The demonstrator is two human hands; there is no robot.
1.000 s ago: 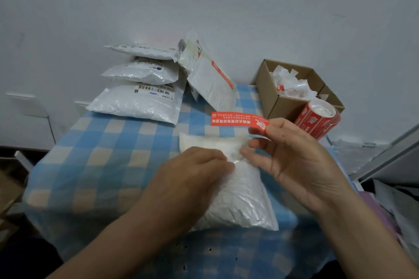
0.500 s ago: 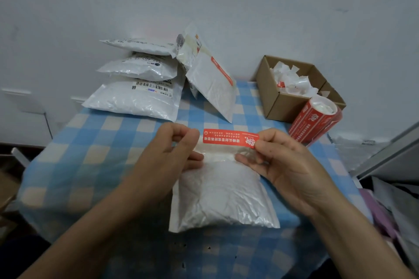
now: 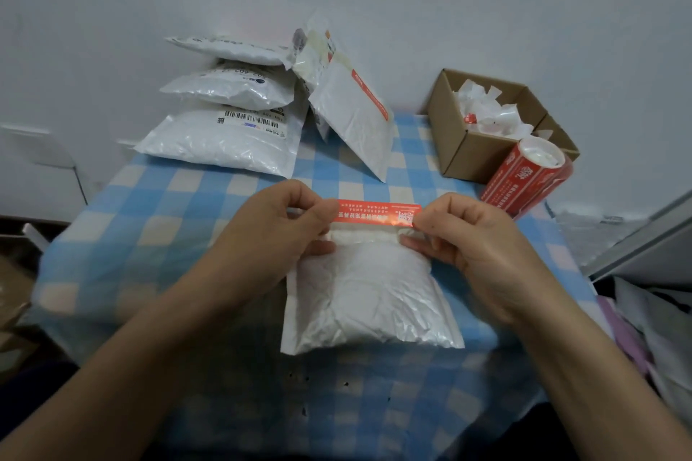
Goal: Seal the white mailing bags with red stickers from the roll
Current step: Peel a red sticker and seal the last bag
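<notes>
Both pinch now: left hand (image 3: pixel 277 236) + right hand (image 3: pixel 475 247), long red sticker (image 3: pixel 374 213) taut over white poly mailing bag (image 3: pixel 370 296); seal nxt.

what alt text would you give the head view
The left hand and right hand pinch a red sticker along the top edge of a white mailing bag. Behind are stacked bags, a sticker roll and a cardboard box.

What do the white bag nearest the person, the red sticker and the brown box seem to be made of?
White bag: probably thin plastic film, glossy; it is crinkled with bright highlights. Red sticker: glossy coated paper or film, I cannot tell which; its lower edge shines. Brown box: matt cardboard, with plain brown walls and folded flaps.
</notes>
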